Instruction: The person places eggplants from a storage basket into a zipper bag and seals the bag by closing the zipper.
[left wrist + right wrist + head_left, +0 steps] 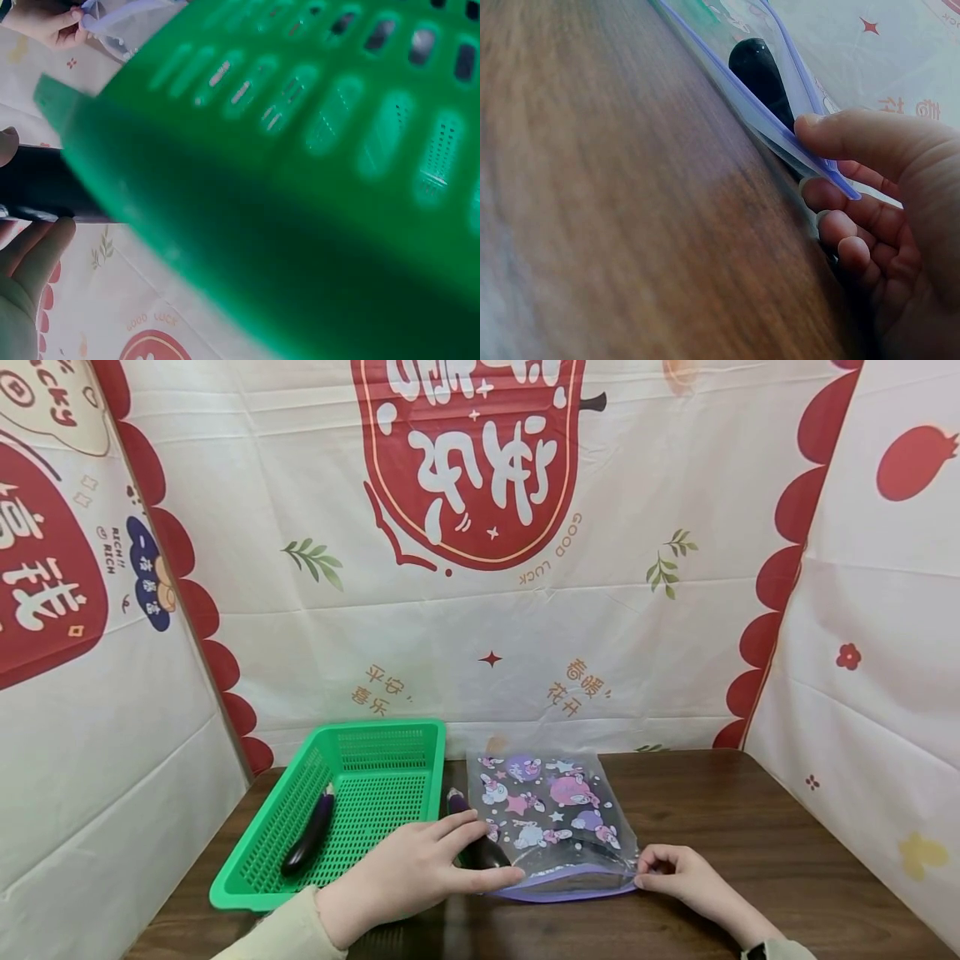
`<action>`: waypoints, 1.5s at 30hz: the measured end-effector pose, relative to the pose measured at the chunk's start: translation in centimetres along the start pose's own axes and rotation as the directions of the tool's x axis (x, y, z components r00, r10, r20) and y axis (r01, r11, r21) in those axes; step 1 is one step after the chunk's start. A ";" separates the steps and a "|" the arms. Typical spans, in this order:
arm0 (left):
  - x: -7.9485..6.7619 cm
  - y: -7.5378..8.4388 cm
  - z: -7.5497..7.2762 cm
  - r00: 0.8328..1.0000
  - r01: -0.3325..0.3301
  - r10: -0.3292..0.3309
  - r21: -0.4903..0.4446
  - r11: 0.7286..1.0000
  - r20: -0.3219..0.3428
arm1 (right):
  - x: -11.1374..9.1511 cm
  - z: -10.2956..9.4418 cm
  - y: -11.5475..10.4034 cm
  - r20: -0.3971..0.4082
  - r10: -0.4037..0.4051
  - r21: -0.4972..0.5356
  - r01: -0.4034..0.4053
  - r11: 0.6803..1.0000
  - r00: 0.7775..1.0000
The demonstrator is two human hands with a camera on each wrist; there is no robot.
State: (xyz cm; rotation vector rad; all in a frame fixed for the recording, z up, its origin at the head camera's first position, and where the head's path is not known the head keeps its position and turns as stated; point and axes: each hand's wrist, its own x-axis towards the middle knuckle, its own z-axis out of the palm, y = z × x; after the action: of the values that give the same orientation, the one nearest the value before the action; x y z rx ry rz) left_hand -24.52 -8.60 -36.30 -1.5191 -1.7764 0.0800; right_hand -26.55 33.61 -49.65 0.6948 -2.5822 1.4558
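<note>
My left hand (420,870) grips a dark purple eggplant (483,853) at the left side of a clear zip bag printed with cartoon figures (555,789). The left wrist view has the eggplant (45,184) between thumb and fingers, partly hidden behind the basket. With its thumb and fingers, my right hand (686,881) pinches the right corner of the bag's purple zip edge. That edge (784,135) stands parted in the right wrist view, and the eggplant's rounded end (759,75) shows between its two lips.
A green plastic basket (438,768) stands on the left of the wooden table (690,802), with a second eggplant (311,835) lying inside. Its slotted wall (225,165) fills much of the left wrist view. Printed cloth (480,627) hangs behind and at both sides.
</note>
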 end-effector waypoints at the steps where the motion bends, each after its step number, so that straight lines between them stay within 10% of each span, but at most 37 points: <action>1: 0.0 0.1 0.1 1.000 -0.005 0.005 0.002 1.000 -0.001 | 0.0 0.0 0.0 -0.001 0.000 0.001 0.000 1.000 1.000; 30: 1.1 3.9 1.1 0.991 -0.109 0.113 -0.058 0.992 0.073 | 0.0 0.0 -0.3 -0.010 0.006 -0.008 -0.007 1.000 1.000; 45: 1.0 5.1 2.1 0.970 -0.113 0.160 -0.246 0.963 0.181 | 0.0 0.1 -0.4 -0.017 -0.008 -0.006 0.008 1.000 1.000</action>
State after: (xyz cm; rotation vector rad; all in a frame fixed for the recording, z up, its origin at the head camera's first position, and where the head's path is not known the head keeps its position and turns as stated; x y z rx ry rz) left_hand -21.64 -5.41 -39.85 -1.8603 -1.8878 0.0973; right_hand -26.34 33.35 -49.37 0.6880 -2.5670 1.4444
